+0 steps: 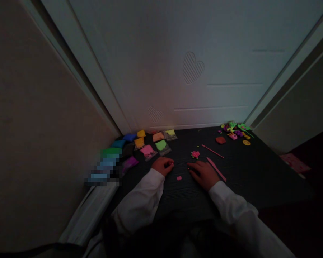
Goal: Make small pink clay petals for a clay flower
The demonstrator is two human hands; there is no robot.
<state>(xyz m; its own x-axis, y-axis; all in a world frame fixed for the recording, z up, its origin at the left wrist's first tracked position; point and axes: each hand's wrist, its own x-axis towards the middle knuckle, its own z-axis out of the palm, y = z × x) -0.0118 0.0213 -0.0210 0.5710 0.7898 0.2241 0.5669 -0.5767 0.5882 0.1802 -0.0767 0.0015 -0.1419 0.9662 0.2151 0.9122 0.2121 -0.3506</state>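
My left hand (162,166) rests over the dark table with thumb and forefinger pinched together. A tiny pinkish spot shows at the fingertips; whether it is clay or a nail I cannot tell. My right hand (204,174) lies palm down, fingers stretched out and thumb apart, holding nothing visible. Between the hands, nearer to me, is a small flat pink clay piece (179,178). Just beyond my right hand sits a pink clay flower (195,154) with green bits. A pink clay knife (216,169) lies beside that hand, and a thin pink modelling stick (212,151) lies farther back.
Bags of coloured clay, including a pink bag (148,152) and a green bag (162,146), line the table's back left. A red clay lump (220,140) and several small clay figures (233,129) are at the back right. A white door (161,68) stands behind the table.
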